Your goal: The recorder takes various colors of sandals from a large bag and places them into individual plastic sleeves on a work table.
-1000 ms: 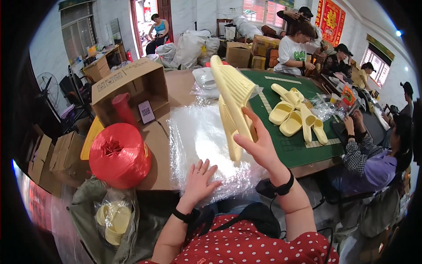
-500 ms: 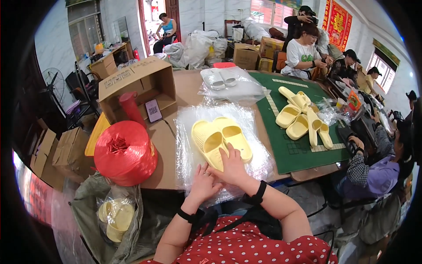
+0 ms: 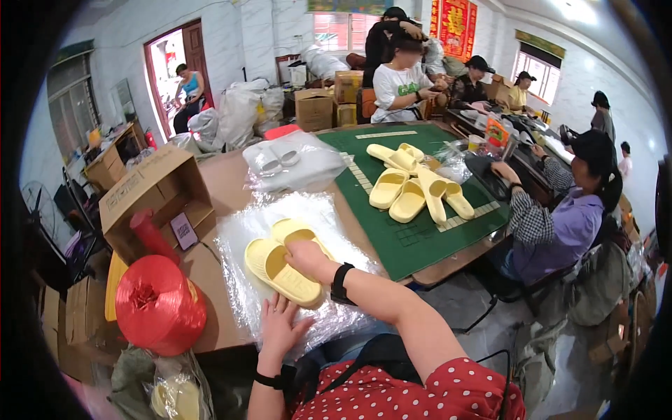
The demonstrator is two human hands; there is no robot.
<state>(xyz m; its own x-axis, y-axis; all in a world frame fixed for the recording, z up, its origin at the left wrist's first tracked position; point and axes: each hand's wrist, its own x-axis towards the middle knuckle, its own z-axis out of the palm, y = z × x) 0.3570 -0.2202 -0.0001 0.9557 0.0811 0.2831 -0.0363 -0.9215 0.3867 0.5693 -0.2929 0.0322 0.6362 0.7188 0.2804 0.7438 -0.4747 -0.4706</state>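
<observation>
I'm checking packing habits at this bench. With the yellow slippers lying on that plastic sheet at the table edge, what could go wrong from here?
The clear plastic sheet hangs over the table's near edge, pinned only by the left hand; it could slide and take the yellow slippers with it. The right hand presses on the pair, so they may shift out of line on the slick film. The red twine spool sits right at the edge too and might roll off.
</observation>
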